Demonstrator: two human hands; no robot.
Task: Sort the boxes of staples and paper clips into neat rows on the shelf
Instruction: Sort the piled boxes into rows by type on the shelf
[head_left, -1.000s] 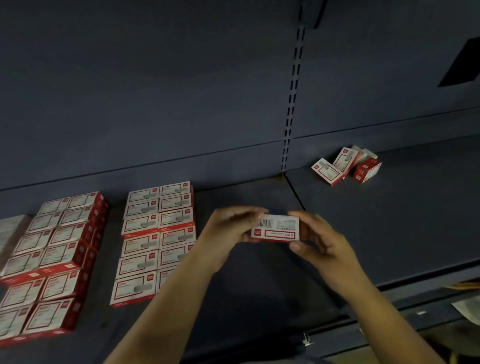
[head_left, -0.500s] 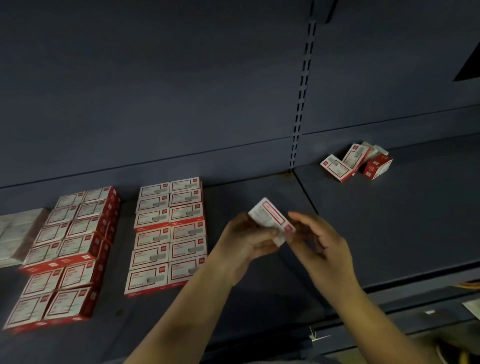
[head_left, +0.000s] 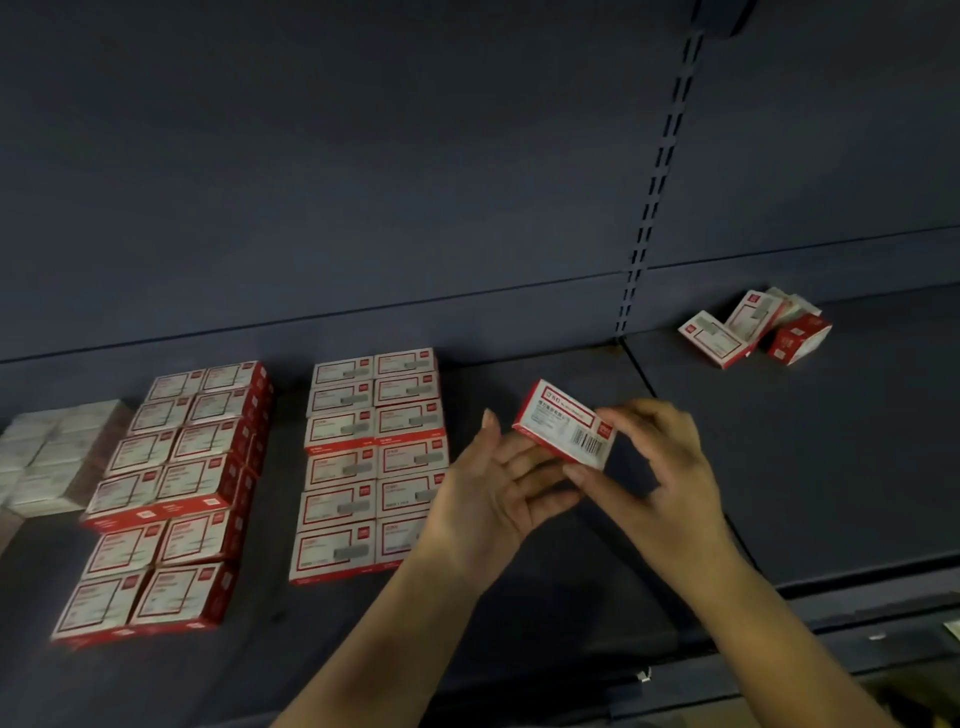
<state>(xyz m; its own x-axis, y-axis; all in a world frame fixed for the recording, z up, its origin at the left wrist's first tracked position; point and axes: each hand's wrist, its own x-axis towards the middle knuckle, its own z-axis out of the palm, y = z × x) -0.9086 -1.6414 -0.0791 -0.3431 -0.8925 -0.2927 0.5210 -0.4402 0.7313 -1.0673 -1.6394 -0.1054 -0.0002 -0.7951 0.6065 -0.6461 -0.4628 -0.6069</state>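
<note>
A small red-and-white staple box (head_left: 563, 425) with a barcode is held above the dark shelf (head_left: 545, 613), tilted. My right hand (head_left: 660, 467) pinches its right end between thumb and fingers. My left hand (head_left: 498, 499) supports it from below and the left with its fingers under the box. Two neat blocks of matching boxes lie on the shelf: one in the middle (head_left: 369, 457) just left of my left hand, another further left (head_left: 166, 493).
A loose heap of a few red-and-white boxes (head_left: 753, 330) lies at the back right of the shelf. Pale boxes (head_left: 47, 452) sit at the far left. A slotted upright (head_left: 657, 171) divides the back panel. The shelf's front lip (head_left: 857, 587) runs below my arms.
The box has been turned in my hands from flat to tilted, its barcode face now showing. The camera view has shifted, so the shelf's contents sit further right in the frame.
</note>
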